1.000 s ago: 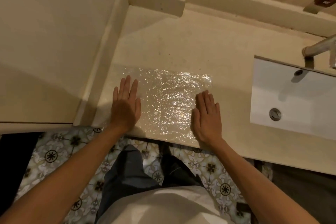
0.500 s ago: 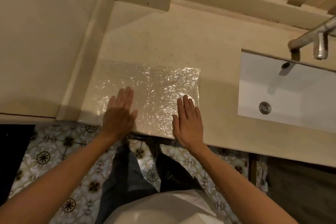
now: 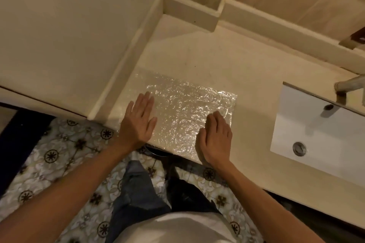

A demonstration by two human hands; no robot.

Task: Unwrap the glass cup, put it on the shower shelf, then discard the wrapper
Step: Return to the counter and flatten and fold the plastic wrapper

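left hand [image 3: 138,122] flat, palm down | right hand [image 3: 215,140] flat (fingers together)

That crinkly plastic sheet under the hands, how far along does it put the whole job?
Looks done: the wrapper lies spread flat on the countertop with no glass cup in it, so it is unwrapped. The cup and the shower shelf are out of view, so placing it cannot be confirmed. In hand: left hand and right hand press flat on the sheet. Left: discarding the wrapper.
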